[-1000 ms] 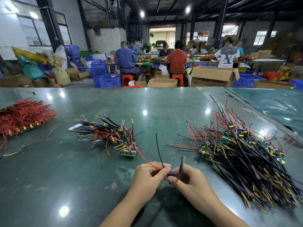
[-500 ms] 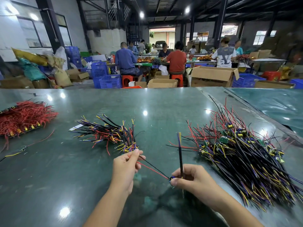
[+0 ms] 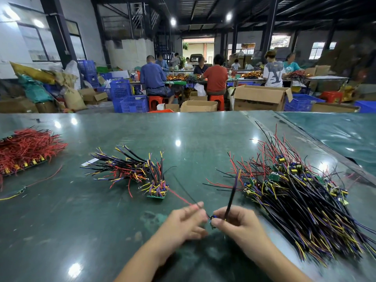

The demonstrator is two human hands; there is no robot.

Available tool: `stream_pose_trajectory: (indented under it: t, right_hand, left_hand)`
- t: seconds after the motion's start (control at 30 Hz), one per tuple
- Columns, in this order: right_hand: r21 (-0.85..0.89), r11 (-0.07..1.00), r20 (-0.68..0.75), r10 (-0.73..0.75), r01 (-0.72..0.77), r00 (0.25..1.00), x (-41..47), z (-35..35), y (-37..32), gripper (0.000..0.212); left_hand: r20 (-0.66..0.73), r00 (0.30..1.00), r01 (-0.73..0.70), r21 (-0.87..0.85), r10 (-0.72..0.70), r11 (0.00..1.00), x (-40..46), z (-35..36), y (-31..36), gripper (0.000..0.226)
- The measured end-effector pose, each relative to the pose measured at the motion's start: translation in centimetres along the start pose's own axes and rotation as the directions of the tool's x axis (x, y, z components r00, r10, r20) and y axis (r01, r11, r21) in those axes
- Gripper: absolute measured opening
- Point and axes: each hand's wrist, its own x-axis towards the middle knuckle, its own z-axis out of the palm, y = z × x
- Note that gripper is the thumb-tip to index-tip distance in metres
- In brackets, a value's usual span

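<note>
My right hand grips a small circuit board low at the table's front, with its black, purple and yellow wires sticking up past my fingers. From the same board a red wire and a black wire run up and left, and my left hand pinches them close to the board. The two hands sit almost together over the green table.
A large heap of wired boards lies right of my hands. A smaller stack of wired boards sits to the left front. Red-wired boards lie at the far left edge. Beyond the table, people work among boxes and blue crates.
My left hand has slid back along the red and black wires from the small stack toward my right hand. The upright wire bundle has tilted slightly right.
</note>
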Motion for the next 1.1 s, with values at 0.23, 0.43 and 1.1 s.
stream_pose_trajectory:
  t: [0.23, 0.43, 1.1]
  right_hand:
    - [-0.307, 0.926, 0.037, -0.219, 0.220, 0.975, -0.6, 0.6, 0.3, 0.013]
    - [-0.299, 0.950, -0.070, -0.111, 0.086, 0.991, -0.3, 0.3, 0.3, 0.013]
    - [0.537, 0.831, -0.054, 0.205, -0.145, 0.977, 0.3, 0.4, -0.2, 0.014]
  left_hand:
    - [-0.131, 0.986, -0.102, 0.043, 0.106, 0.994, 0.1, 0.9, -0.4, 0.023]
    - [-0.168, 0.974, -0.117, 0.201, 0.152, 0.973, 0.6, 0.7, -0.9, 0.016]
    - [-0.129, 0.976, -0.203, -0.250, 0.175, 0.947, 0.5, 0.7, -0.4, 0.019]
